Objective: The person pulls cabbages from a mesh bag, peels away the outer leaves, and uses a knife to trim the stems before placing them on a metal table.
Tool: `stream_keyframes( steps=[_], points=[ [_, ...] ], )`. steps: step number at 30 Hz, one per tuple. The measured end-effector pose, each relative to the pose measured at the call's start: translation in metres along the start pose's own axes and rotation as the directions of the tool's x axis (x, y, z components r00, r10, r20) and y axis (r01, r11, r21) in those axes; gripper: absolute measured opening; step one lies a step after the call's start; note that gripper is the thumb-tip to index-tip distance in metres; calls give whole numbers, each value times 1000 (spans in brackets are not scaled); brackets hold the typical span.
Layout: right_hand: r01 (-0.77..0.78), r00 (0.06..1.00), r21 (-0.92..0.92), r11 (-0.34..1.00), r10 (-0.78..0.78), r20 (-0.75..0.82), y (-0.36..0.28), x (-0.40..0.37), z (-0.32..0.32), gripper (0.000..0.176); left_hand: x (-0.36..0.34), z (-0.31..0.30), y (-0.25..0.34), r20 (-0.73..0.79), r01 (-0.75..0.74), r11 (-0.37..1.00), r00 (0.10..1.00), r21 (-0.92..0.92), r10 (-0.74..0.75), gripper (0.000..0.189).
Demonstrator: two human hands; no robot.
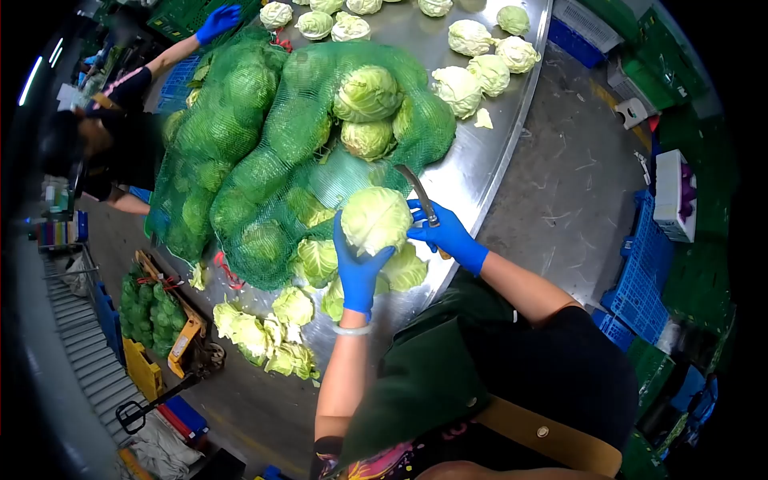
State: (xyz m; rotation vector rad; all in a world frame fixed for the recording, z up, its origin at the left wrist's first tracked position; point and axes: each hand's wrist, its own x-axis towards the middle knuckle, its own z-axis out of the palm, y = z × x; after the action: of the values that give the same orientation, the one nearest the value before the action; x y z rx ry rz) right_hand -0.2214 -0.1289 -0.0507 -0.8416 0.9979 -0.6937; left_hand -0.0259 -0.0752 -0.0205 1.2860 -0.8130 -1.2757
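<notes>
My left hand (359, 268), in a blue glove, holds a pale green cabbage (375, 220) from its left side and below. In my right hand (448, 237), also blue-gloved, is a curved knife (420, 194); its blade points up and away, close to the cabbage's right side. Loose outer cabbage leaves (404, 270) lie on the metal table under my hands. Just beyond the held cabbage, a green mesh sack (276, 160) full of cabbages lies with its mouth spread, and two bare cabbages (368, 94) show there.
Several trimmed cabbages (459, 91) stand on the metal table (504, 140) at the far right. A second full mesh sack (212, 152) lies to the left. A co-worker (104, 144) reaches in there. Leaves (268, 336) are piled at the near left edge; a pallet jack (188, 340) stands below.
</notes>
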Motion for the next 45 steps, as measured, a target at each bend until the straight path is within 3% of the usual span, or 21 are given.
stream_keyframes(
  steps=[2, 5, 8, 10, 12, 13, 14, 15, 17, 18, 19, 21, 24, 27, 32, 34, 38, 40, 41, 44, 45],
  points=[
    [46, 999, -2, 999, -46, 4, 1, 2, 1, 69, -5, 4, -2, -46, -55, 998, 997, 14, 56, 110],
    [165, 985, -10, 986, -165, 44, -1, 3, 9, 71, -21, 5, -1, -148, 29, 994, 989, 106, -13, 109],
    [-107, 972, 182, 978, 64, 227, 4, 11, 18, 58, -50, -18, 1, -106, -44, 905, 990, 423, 97, 114],
    [-245, 933, 210, 947, 171, 318, 20, 18, 23, 53, -72, -41, 3, 38, -198, 663, 968, 722, 248, 118],
    [-435, 836, 179, 882, 323, 444, 35, 12, 38, 41, -85, -45, 8, -31, -194, 681, 952, 707, 303, 118],
    [-491, 831, 241, 837, 367, 417, 90, 22, 47, 37, -93, -47, 10, -75, -217, 691, 928, 689, 366, 120],
    [-553, 800, 246, 796, 425, 423, 107, 23, 57, 37, -104, -49, 3, -195, -120, 898, 956, 424, 221, 118],
    [-608, 768, 248, 754, 479, 426, 115, 23, 65, 37, -110, -57, -4, -230, -108, 899, 947, 425, 223, 118],
    [-467, 800, -149, 871, 489, 349, 84, 28, 75, 35, -125, -73, -22, -338, 5, 884, 925, 467, 173, 115],
    [-123, 911, -427, 896, 273, 310, 72, 26, 80, 38, -130, -74, -29, -396, 53, 849, 898, 526, 190, 112],
    [349, 917, -567, 746, -148, 369, 81, 25, 77, 37, -134, -78, -44, -428, 68, 853, 884, 518, 189, 112],
    [767, 641, -551, 329, -419, 643, 81, 21, 75, 39, -144, -86, -78, -574, 240, 801, 805, 549, 152, 108],
    [734, 668, -643, 220, -56, 742, 81, -2, 84, 44, -152, -89, -102, -641, 360, 732, 756, 579, 135, 103],
    [691, 695, -672, 268, 11, 719, 95, -3, 87, 47, -153, -91, -107, -670, 400, 713, 731, 576, 131, 102],
    [773, 614, -592, 228, -31, 789, 118, 2, 94, 60, -147, -94, -98, -693, 475, 720, 720, 505, 12, 104],
    [809, 588, -588, 23, -22, 808, 119, 5, 98, 66, -146, -95, -101, -689, 487, 711, 724, 508, -3, 107],
    [825, 554, -554, -113, -37, 832, 126, 17, 117, 69, -143, -98, -103, -704, 482, 721, 711, 499, 12, 102],
    [717, 679, -677, -165, -54, 732, 130, 22, 133, 65, -146, -93, -105, -705, 492, 722, 709, 486, -9, 102],
    [660, 745, -751, -10, -119, 657, 138, 39, 135, 60, -149, -87, -106, -668, 428, 710, 740, 559, 80, 103],
    [683, 730, -722, 113, -103, 675, 137, 61, 139, 48, -163, -81, -121, -563, 285, 661, 787, 694, 252, 105],
    [624, 774, -760, 184, -4, 634, 124, 58, 143, 44, -167, -84, -129, -508, 210, 631, 792, 747, 338, 106]
  ],
)
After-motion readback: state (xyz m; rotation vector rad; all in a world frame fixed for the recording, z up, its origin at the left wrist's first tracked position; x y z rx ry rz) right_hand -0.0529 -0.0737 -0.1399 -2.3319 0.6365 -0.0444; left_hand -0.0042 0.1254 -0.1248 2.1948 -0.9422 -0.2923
